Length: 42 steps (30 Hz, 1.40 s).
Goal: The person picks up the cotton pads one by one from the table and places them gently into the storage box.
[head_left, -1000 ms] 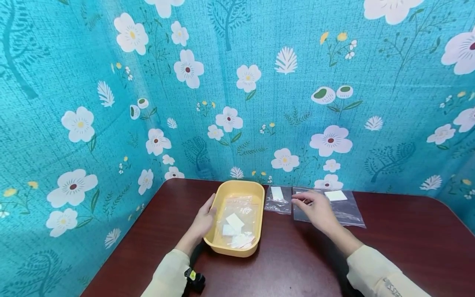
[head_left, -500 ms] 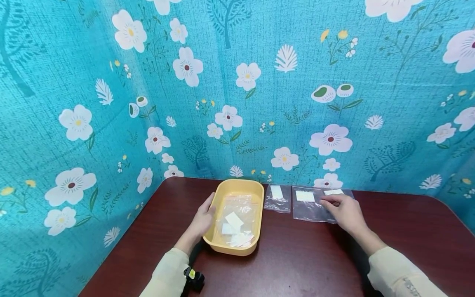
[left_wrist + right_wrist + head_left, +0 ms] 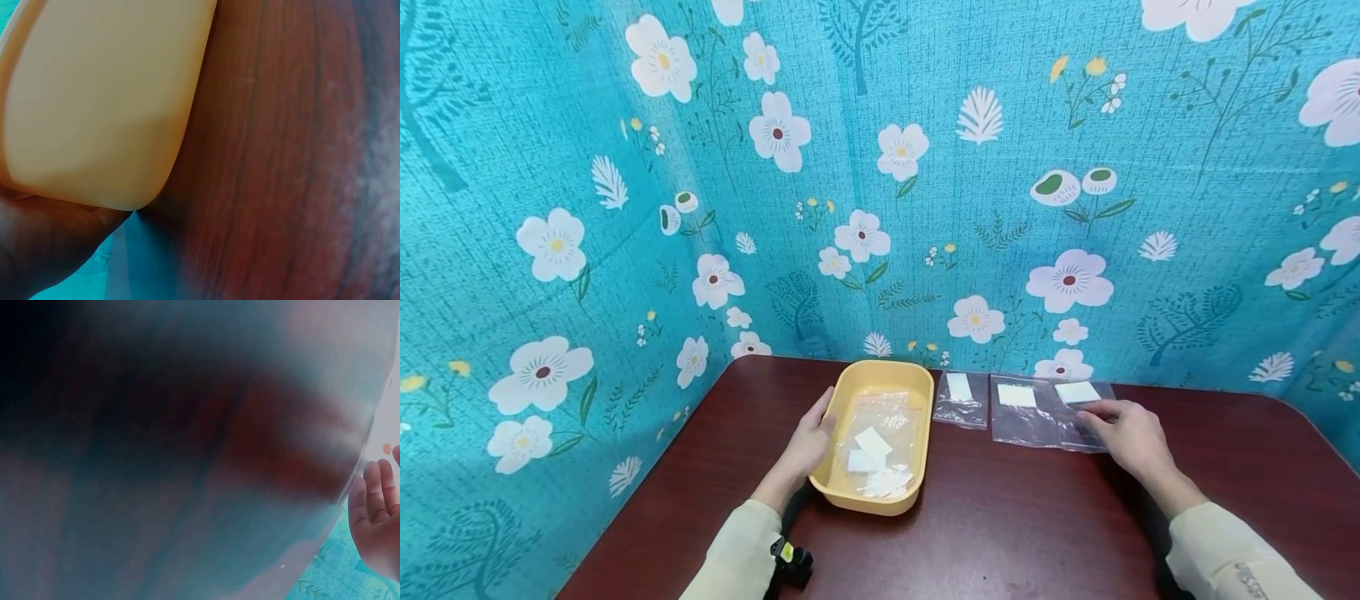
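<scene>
Rightmost clear bag (image 3: 1069,419), on the far side, is likely light, limp and slippery, best edge-pinched; our left hand (image 3: 808,439) grips the yellow tray (image 3: 883,380); whether our right hand (image 3: 1131,433) pinches plastic, we cannot tell.

Your tray (image 3: 871,503), left of a row of bags (image 3: 1025,427)
On the desk (image 3: 1000,521) before you, the tray holds further bags (image 3: 904,425); your left hand (image 3: 809,440) is at its left side, your right hand (image 3: 1129,437) at the row's right end, cloth (image 3: 925,267) behind.
</scene>
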Motion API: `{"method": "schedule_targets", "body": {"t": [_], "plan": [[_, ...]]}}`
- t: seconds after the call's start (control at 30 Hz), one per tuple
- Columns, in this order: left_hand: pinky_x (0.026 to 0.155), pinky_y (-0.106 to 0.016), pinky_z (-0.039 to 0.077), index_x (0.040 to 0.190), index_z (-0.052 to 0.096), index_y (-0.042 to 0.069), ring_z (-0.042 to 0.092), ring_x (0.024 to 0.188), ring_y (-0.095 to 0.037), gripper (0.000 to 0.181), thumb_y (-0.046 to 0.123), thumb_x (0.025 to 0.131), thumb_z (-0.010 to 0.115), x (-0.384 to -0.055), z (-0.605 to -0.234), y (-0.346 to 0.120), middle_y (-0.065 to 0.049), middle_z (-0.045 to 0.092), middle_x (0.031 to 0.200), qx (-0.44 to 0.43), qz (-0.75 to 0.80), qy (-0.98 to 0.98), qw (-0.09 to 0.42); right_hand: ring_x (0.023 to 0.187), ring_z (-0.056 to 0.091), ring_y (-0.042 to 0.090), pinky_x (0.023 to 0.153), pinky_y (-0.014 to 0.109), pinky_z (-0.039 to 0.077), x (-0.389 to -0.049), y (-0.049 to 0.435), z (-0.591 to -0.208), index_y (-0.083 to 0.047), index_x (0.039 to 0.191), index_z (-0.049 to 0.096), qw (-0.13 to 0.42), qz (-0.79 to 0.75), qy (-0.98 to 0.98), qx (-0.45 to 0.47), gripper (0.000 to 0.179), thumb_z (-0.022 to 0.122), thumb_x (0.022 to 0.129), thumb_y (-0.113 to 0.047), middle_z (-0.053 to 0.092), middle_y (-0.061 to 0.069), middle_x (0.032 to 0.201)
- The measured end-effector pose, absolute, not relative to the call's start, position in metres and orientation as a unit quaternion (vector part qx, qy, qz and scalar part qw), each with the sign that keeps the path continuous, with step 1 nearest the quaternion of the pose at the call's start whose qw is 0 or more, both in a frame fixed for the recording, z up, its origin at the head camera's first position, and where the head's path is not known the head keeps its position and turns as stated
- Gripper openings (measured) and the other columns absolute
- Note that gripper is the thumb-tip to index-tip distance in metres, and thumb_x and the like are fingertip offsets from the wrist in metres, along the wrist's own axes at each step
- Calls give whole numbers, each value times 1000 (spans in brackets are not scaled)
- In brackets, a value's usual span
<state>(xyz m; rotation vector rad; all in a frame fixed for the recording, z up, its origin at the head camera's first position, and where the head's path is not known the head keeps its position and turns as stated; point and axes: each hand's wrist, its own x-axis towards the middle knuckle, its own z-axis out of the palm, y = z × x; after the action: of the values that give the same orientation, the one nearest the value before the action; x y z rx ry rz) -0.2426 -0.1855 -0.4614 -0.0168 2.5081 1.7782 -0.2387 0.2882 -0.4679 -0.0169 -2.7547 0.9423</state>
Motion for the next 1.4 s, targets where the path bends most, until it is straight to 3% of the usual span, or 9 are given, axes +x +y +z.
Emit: {"method": "schedule_targets", "body": {"t": [0.2,0.7,0.93,1.4], "plan": [[117,-56,19,162,22,13,20,150,-33,53,13,110,35,-242,-463,-187,-10,24,165,-3,576,816,32,94,62,39,77,56,50,-238,294,-472,1,111,75,101,307,-947,1,29,74,92,-21,70,24,105],[118,-55,18,162,22,13,20,150,-32,53,13,110,36,-241,-461,-187,-10,24,165,3,579,815,28,93,60,40,79,58,49,-245,298,-476,6,114,72,79,283,-956,5,39,79,86,-20,67,29,107],[118,-56,19,162,21,12,20,150,-33,54,12,110,36,-242,-459,-186,-10,23,165,2,579,815,29,98,55,41,81,59,46,-247,297,-476,5,107,74,76,280,-957,10,31,78,86,-17,64,26,103],[117,-56,20,162,21,12,20,150,-33,54,11,110,35,-242,-460,-185,-10,23,165,0,580,814,31,90,57,37,73,51,44,-246,297,-478,-5,90,79,97,279,-955,15,9,77,85,-12,64,17,92]]}}
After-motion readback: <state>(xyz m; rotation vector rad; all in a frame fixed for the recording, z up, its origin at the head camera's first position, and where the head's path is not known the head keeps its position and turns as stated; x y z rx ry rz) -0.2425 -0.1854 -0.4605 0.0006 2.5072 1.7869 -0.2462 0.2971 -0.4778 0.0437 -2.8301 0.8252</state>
